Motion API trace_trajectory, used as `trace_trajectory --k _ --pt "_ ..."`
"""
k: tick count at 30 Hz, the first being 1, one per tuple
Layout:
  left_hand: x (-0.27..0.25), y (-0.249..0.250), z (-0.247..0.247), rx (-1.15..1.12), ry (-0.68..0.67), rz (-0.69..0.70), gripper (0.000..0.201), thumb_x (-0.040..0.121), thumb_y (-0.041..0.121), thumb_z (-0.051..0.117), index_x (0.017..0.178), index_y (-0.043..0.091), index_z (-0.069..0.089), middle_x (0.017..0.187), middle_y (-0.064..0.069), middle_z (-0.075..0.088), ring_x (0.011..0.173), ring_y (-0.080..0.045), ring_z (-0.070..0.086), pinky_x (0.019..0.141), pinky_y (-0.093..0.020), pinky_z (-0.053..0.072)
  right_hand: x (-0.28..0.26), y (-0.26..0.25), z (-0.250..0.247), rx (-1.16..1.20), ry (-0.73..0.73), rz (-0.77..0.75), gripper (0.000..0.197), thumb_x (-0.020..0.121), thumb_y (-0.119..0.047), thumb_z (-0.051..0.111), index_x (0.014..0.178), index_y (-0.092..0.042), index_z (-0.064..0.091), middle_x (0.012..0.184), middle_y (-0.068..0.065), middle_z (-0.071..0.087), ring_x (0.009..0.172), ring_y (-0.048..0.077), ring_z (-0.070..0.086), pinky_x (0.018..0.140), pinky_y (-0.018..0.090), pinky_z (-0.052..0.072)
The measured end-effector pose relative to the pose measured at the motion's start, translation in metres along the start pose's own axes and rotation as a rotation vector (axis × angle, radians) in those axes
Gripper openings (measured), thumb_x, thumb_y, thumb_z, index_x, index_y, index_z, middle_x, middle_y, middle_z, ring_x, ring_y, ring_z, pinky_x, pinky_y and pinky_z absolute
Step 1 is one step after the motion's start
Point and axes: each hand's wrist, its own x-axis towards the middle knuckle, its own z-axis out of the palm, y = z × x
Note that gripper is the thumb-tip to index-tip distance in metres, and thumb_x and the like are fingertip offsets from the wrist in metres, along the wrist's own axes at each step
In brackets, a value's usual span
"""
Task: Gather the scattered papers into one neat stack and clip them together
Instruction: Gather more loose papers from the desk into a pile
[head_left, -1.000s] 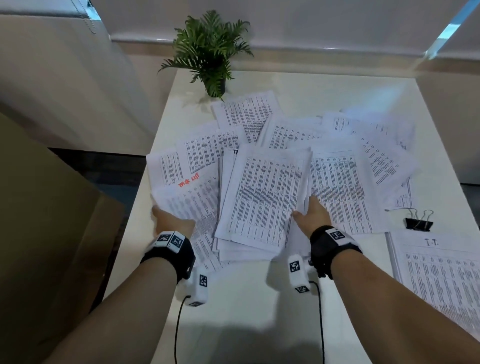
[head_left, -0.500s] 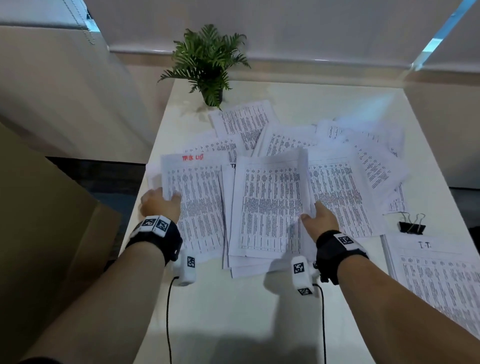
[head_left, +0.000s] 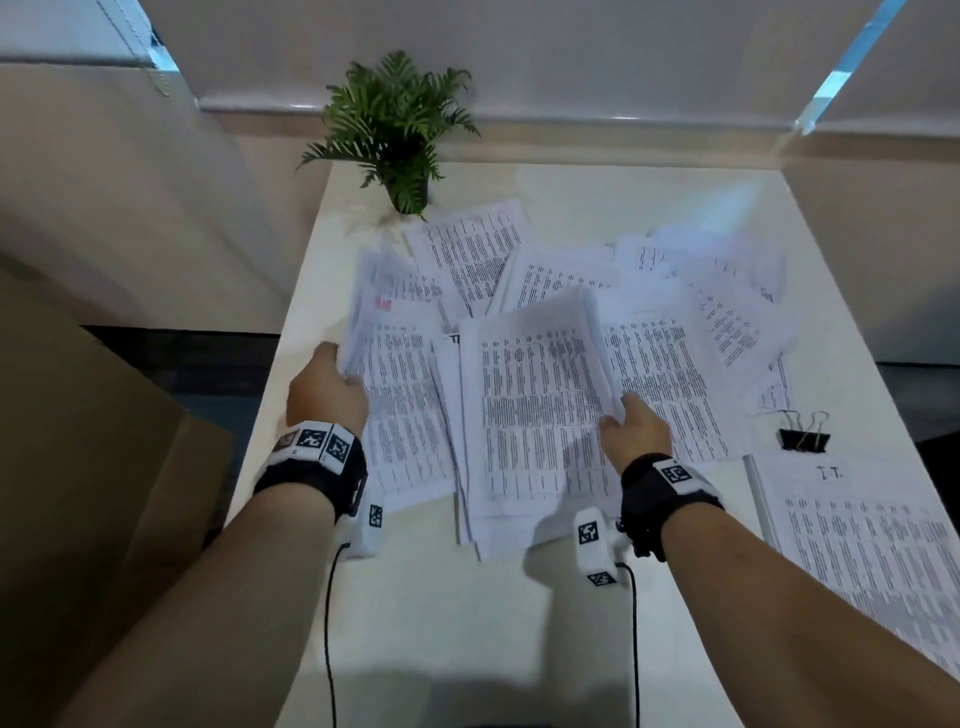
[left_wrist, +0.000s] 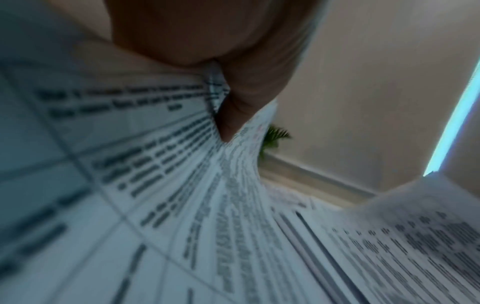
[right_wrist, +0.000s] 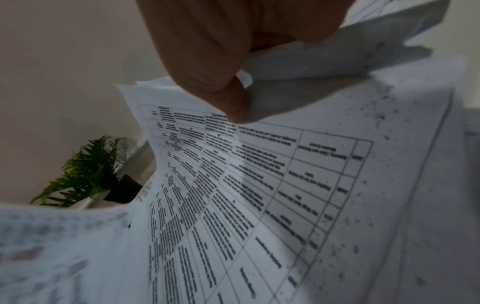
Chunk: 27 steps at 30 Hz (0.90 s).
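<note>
Scattered papers (head_left: 597, 332) spread mid-frame on white table (head_left: 467, 623). Left hand (head_left: 324, 395) pinching left bundle (head_left: 400, 395); right hand (head_left: 631, 428) pinching centre bundle (head_left: 535, 415). Risk: loose sheets slipping, creasing. Binder clip (head_left: 802, 436) right of centre. Fingers beneath paper hidden; left-wrist view blurred.

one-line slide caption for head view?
Left hand and right hand gather printed sheets; binder clip unused.

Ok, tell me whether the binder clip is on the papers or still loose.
Loose. The binder clip sits on the bare table, beside the papers, gripping nothing.
</note>
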Motion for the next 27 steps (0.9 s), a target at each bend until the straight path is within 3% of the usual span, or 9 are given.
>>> trace_trajectory --k 3,7,11,14,16,18,22,24,27 --pt "-0.006 0.015 -0.047 0.028 0.187 0.161 0.012 0.090 0.012 0.055 0.101 0.017 0.057 0.084 -0.017 0.067 0.074 -0.038 0.061 0.064 -0.040 0.052 -0.003 -0.001 -0.015 0.001 0.026 0.002 0.033 0.096 -0.016 0.048 0.128 -0.008 0.047 0.119 0.019 0.060 0.092 0.033 0.060 0.078 0.032 0.048" --pt "-0.023 0.022 -0.094 -0.182 0.272 0.214 0.011 0.088 0.015 0.061 0.098 0.010 0.058 0.086 -0.013 0.065 0.076 -0.029 0.059 0.072 -0.034 0.049 -0.012 -0.003 -0.032 0.027 -0.007 -0.002 0.039 0.095 -0.010 0.050 0.131 0.004 0.044 0.131 0.025 0.053 0.117 0.039 0.053 0.095 0.040 0.044" --pt "-0.055 0.017 -0.080 -0.454 0.056 0.033 0.030 0.086 0.016 0.069 0.114 0.015 0.060 0.101 -0.005 0.066 0.093 -0.023 0.063 0.088 -0.035 0.049 -0.022 0.005 -0.037 0.157 -0.090 0.003 0.053 0.093 -0.008 0.053 0.141 0.001 0.033 0.145 0.020 0.040 0.132 0.035 0.040 0.109 0.038 0.032" --pt "-0.081 0.005 -0.036 -0.439 -0.130 -0.073 0.040 0.080 0.021 0.077 0.117 0.018 0.061 0.111 -0.004 0.069 0.101 -0.025 0.066 0.094 -0.044 0.051 -0.026 0.018 -0.032 0.125 -0.260 0.003 0.061 0.096 -0.016 0.051 0.148 -0.007 0.022 0.153 0.011 0.031 0.141 0.028 0.030 0.113 0.031 0.025" --pt "-0.098 0.000 -0.004 -0.353 -0.216 -0.101 0.045 0.079 0.025 0.078 0.119 0.015 0.059 0.115 -0.005 0.067 0.103 -0.024 0.064 0.096 -0.041 0.050 -0.028 0.027 -0.031 0.105 -0.321 0.005 0.045 0.099 -0.024 0.045 0.139 -0.006 0.037 0.130 0.006 0.051 0.127 0.026 0.043 0.103 0.030 0.035" --pt "-0.110 -0.003 0.025 -0.315 -0.258 -0.131 0.047 0.081 0.029 0.076 0.122 0.013 0.056 0.118 -0.005 0.066 0.106 -0.025 0.062 0.097 -0.039 0.047 -0.030 0.034 -0.033 0.143 -0.318 -0.006 0.040 0.101 -0.031 0.037 0.128 -0.003 0.047 0.107 0.006 0.055 0.107 0.021 0.049 0.089 0.028 0.036" --pt "-0.114 0.002 0.068 -0.190 -0.281 -0.248 0.061 0.087 0.044 0.059 0.133 0.007 0.043 0.132 -0.014 0.054 0.118 -0.035 0.055 0.101 -0.045 0.045 -0.031 0.043 -0.035 0.118 -0.341 0.006 0.047 0.101 -0.029 0.036 0.140 -0.003 0.035 0.145 0.016 0.042 0.133 0.030 0.040 0.108 0.032 0.030" --pt "-0.114 0.007 0.086 -0.113 -0.277 -0.230 0.055 0.091 0.033 0.051 0.138 0.006 0.041 0.140 -0.020 0.046 0.123 -0.039 0.049 0.105 -0.047 0.042 -0.031 0.045 -0.031 0.078 -0.380 -0.009 0.052 0.099 -0.023 0.040 0.146 -0.005 0.027 0.151 0.015 0.035 0.137 0.030 0.036 0.111 0.034 0.028" --pt "-0.121 0.018 0.100 -0.163 -0.352 -0.153 0.053 0.097 0.015 0.039 0.149 0.021 0.029 0.148 -0.015 0.035 0.130 -0.037 0.043 0.108 -0.042 0.038 -0.034 0.046 -0.024 0.043 -0.405 -0.059 0.057 0.096 -0.008 0.042 0.148 -0.010 0.019 0.152 0.012 0.033 0.137 0.027 0.036 0.106 0.028 0.030"
